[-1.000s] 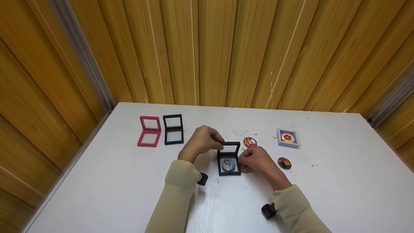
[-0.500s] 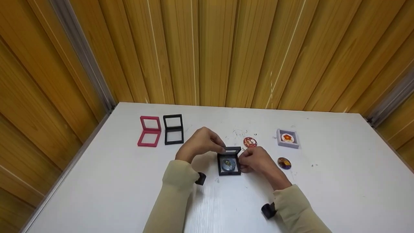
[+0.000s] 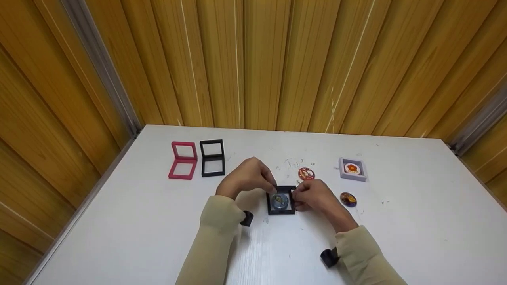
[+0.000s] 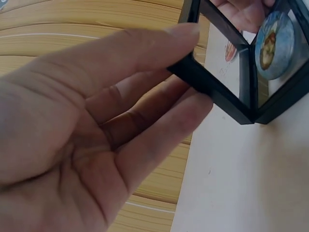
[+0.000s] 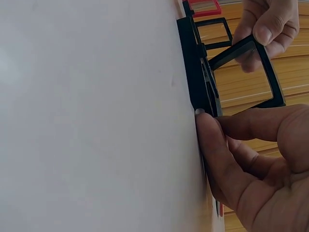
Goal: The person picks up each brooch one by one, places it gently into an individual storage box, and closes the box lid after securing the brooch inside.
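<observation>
A black hinged display frame [image 3: 282, 212] with clear windows lies on the table between the hands. A round blue badge [image 3: 279, 201] with a small figure on it rests on the lower half's window. My left hand [image 3: 248, 176] pinches the lid's edge between thumb and fingers. In the left wrist view the lid [image 4: 212, 79] stands tilted at an angle to the base. My right hand [image 3: 315, 194] pinches the base's right edge; its thumb [image 5: 215, 150] and index finger meet there in the right wrist view.
An open pink frame [image 3: 182, 169] and an open black frame [image 3: 213, 173] stand at the left. A red patterned badge [image 3: 306, 173] lies behind the right hand. Farther right are a dark round badge [image 3: 348, 199] and a lilac box [image 3: 358, 177] holding a flower badge [image 3: 352, 168].
The lid in my left hand has swung down toward the base over the blue badge, and the left hand has lowered with it. My right hand has stayed at the base.
</observation>
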`<state>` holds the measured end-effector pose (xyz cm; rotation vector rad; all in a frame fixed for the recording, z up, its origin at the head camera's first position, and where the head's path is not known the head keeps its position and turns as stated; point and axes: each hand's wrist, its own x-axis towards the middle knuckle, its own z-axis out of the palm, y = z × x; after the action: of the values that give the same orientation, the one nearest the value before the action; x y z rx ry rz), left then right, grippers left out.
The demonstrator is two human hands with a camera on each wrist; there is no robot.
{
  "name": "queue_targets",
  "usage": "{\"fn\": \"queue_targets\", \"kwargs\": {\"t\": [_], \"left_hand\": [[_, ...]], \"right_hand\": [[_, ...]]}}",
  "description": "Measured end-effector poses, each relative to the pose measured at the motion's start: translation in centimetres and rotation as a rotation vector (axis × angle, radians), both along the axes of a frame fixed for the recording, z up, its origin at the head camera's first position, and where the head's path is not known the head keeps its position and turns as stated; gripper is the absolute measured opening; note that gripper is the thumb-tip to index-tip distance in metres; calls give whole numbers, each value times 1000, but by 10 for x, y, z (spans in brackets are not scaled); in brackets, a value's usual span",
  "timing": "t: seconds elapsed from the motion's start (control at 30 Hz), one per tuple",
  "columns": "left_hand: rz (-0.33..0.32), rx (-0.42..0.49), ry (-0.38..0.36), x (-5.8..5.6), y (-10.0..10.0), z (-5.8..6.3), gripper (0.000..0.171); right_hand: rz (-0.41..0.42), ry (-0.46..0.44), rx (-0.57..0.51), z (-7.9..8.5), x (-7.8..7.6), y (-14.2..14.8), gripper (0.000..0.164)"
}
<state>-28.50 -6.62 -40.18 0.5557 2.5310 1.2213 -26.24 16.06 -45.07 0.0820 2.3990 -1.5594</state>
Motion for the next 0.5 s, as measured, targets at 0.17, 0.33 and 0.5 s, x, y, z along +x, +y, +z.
{"fn": "queue_targets", "kwargs": {"t": [0.17, 0.33, 0.5], "left_hand": [[-24, -65, 32, 2, 4, 3, 14], [-45, -128, 48, 6, 10, 6, 15], [-48, -192, 57, 11, 17, 9, 16]], "right_hand": [[0, 10, -7, -1, 0, 0, 4], [-3, 9, -2, 0, -1, 1, 4], [-5, 3, -4, -1, -1, 0, 2]]}}
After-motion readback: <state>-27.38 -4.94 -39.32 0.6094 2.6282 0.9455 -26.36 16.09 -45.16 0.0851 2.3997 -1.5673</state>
